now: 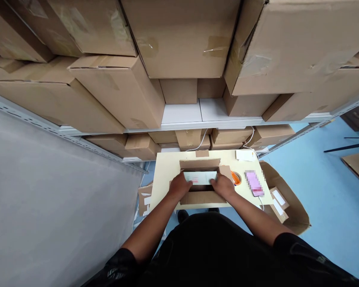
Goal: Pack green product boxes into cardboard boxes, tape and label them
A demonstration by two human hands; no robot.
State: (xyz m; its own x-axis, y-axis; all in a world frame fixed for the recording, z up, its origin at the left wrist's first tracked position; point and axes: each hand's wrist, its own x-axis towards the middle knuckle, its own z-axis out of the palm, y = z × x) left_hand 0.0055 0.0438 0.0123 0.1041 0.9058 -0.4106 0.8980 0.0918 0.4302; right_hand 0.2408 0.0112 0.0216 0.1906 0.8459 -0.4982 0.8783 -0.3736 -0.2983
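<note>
A long, flat, pale green package [200,177] with a pink mark lies level at the mouth of an open cardboard box [202,197]. Gripping its left end is my left hand [180,185], thumb on top. My right hand [223,186] grips the opposite end the same way, close to the box's right flap. The box stands on a cream table [164,171] with its flaps folded outward. How far the package sits inside the box I cannot tell.
Right of the box are an orange tape roll [236,178], a blurred pink phone [254,183] on a cable and a white paper [245,155]. A large open carton [296,215] stands beside the table. Shelves of cardboard boxes [185,40] rise ahead; a grey wall [62,199] is at left.
</note>
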